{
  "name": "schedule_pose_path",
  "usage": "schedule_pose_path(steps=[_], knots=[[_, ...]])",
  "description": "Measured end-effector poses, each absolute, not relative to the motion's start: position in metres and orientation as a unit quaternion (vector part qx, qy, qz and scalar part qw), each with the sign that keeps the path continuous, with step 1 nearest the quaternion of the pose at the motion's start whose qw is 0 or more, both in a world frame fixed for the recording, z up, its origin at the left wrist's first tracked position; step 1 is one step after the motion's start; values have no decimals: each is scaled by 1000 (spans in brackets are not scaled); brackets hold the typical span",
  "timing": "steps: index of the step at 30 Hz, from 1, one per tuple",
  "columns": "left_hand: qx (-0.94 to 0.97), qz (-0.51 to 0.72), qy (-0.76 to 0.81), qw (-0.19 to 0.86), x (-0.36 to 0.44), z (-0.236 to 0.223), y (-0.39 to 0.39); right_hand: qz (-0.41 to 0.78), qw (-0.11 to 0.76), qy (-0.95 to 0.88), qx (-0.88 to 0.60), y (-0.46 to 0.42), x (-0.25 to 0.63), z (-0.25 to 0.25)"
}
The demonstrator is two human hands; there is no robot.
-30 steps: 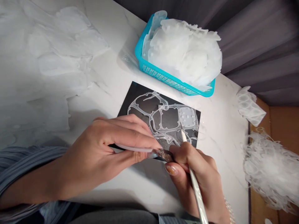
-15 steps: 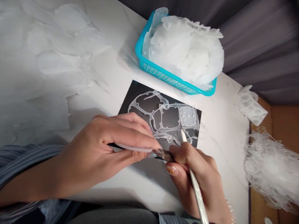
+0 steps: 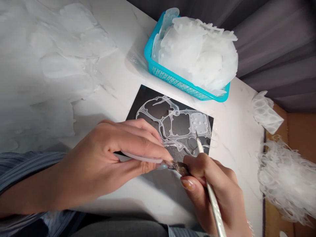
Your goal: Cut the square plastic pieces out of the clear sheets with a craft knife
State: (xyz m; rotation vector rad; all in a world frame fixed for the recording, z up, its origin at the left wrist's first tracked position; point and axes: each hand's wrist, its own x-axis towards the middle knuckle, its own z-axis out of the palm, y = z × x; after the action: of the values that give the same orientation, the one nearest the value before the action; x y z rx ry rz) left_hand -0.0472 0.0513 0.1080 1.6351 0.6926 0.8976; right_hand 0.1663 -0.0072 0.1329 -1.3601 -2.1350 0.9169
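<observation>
My left hand [image 3: 111,158] is closed, pinching a thin, translucent whitish plastic piece [image 3: 143,158] between thumb and fingers. My right hand [image 3: 217,187] grips a slim white-handled craft knife [image 3: 214,200] with a narrow dark tip, pointing away from me. Its long brownish index nail lies close to my left fingertips; whether they touch I cannot tell. Beneath both hands is a black mat [image 3: 138,98]. On it lies a clear plastic sheet [image 3: 179,136] with large cut-out openings, and a small square translucent piece [image 3: 199,122] near the knife tip.
A turquoise basket [image 3: 177,84] heaped with translucent pieces [image 3: 192,52] stands behind the mat. More frosted pieces [image 3: 49,72] spread across the left of the white marbled table [image 3: 111,95]. At right are a bumpy clear piece [image 3: 266,112] and a tangle of plastic offcuts [image 3: 286,181].
My right hand has shifted slightly right, away from my left fingertips, carrying the knife with it. My left hand keeps its pinch on the plastic piece, nearly still.
</observation>
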Motion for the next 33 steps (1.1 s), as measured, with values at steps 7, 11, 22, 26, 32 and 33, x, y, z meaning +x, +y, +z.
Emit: schedule_pose_path(steps=[7,11,22,26,32,33], knots=[[697,376,298,533,-48,105,50,339,213,-773,-493,-7,165,134],[698,377,289,536,-48,105,49,340,215,-773,-491,-8,165,134],[701,376,289,532,-49,106,51,327,210,-779,-492,-8,166,134],[700,376,299,528,-48,106,50,319,213,-781,-493,-7,165,134],[695,374,304,533,-47,106,50,312,209,-785,-493,-7,166,134],[695,373,305,534,-47,107,50,312,208,-784,-494,-7,166,134]])
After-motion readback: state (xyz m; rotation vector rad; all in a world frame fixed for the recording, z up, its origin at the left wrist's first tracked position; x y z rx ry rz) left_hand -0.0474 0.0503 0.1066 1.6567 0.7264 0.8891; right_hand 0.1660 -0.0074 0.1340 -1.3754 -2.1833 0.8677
